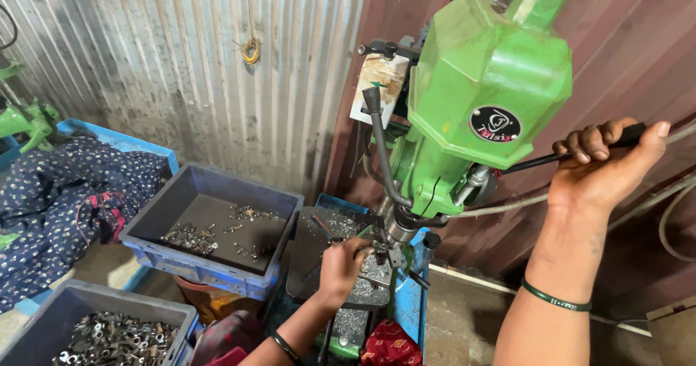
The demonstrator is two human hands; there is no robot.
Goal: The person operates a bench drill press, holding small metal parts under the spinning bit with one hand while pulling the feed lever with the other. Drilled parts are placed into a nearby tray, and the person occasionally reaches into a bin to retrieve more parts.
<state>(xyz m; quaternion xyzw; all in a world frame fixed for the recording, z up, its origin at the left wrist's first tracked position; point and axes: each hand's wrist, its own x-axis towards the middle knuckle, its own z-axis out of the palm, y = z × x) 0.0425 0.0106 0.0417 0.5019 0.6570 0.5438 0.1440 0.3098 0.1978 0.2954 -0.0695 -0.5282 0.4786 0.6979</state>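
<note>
**Both hands on the green drill press**

The right hand (605,164) is closed in a fist around the black feed lever (558,157), raised at the side of the green drill press (484,83), gripping near the lever's end where a pull has the most leverage. The left hand (341,268) sits low on the work table (312,257), fingers curled tight on a small metal part (377,253) directly under the spindle (397,229), apparently to keep it from turning; the part itself is mostly hidden. Metal chips cover the table around it. Just left stands a blue-grey crate (210,224) with a few scattered small parts, and nearer the camera a second crate (109,330) heaped with metal pieces, both within the left hand's reach. A dark patterned cloth (65,192) lies further left, against the corrugated metal wall (181,61)
</note>
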